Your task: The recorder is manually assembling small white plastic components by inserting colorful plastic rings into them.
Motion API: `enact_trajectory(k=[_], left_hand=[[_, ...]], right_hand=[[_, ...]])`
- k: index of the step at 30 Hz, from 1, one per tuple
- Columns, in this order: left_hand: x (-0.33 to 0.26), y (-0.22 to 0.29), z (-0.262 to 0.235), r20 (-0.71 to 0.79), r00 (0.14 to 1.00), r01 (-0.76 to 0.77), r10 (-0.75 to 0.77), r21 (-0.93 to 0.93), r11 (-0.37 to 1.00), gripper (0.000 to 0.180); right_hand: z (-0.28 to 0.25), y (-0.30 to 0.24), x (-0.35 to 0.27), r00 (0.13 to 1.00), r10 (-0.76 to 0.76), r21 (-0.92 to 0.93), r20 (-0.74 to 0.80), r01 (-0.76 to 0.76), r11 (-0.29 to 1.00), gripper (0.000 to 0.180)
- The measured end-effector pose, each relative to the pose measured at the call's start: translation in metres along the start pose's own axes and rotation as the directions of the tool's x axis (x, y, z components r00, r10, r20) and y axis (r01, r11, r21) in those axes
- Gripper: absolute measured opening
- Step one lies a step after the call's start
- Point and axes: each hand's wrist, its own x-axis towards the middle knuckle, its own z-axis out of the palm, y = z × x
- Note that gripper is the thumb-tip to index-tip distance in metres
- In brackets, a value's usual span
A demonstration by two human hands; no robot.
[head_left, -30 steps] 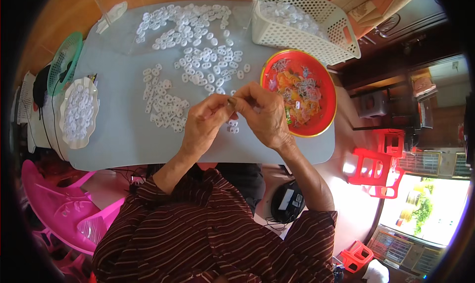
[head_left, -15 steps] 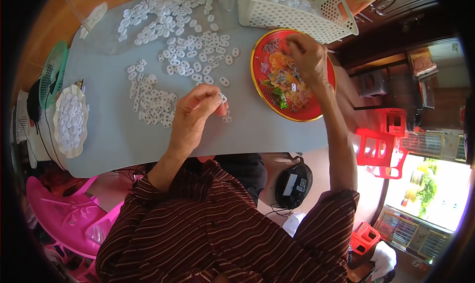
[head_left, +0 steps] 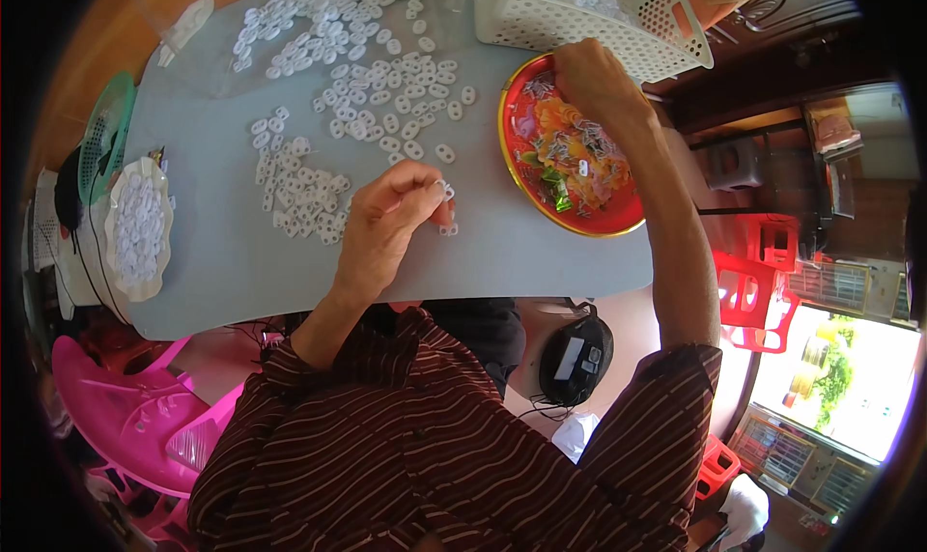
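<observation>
Pinching a small white two-holed plastic piece (head_left: 447, 193), the left hand (head_left: 386, 214) is near the grey table (head_left: 521, 267)'s front edge; by its right edge, the right hand (head_left: 591, 77) is at a round red tray (head_left: 613, 216)'s far rim, grip hidden from me.

Place: apparently a home room | Evidence: pink plastic chair (head_left: 126, 417), red stools (head_left: 766, 280), carved dark-wood furniture (head_left: 792, 55)

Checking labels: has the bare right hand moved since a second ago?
Yes: the right hand moved rightward and farther across the flat grey table, from the left hand to the round red gold-rimmed tray.
</observation>
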Motion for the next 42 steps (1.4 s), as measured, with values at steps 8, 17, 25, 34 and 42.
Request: enact_trajectory(k=[8, 17, 25, 34, 42], left_hand=[[0.001, -0.002, -0.005, -0.013, 0.998, -0.064, 0.064, -0.004, 0.998, 0.011], [-0.008, 0.000, -0.012, 0.003, 0.987, -0.162, 0.163, 0.158, 0.974, 0.013], [-0.015, 0.002, -0.009, 0.026, 0.993, -0.114, 0.111, 0.317, 0.942, 0.010], [-0.012, 0.004, -0.003, 0.036, 0.994, -0.110, 0.104, 0.351, 0.930, 0.009], [-0.010, 0.002, -0.003, 0.051, 0.993, -0.114, 0.102, 0.342, 0.933, 0.010]], right_hand=[[-0.041, -0.049, -0.041, 0.971, 0.233, 0.656, -0.044, -0.148, 0.740, 0.009], [0.006, -0.159, -0.111, 0.924, 0.317, 0.975, 0.215, -0.187, -0.117, 0.009], [0.015, -0.159, -0.114, 0.924, 0.354, 0.970, 0.143, -0.059, -0.238, 0.014], [0.015, -0.157, -0.114, 0.936, 0.324, 0.958, 0.136, -0.040, -0.285, 0.022], [0.013, -0.158, -0.114, 0.931, 0.333, 0.954, 0.149, -0.046, -0.297, 0.025]])
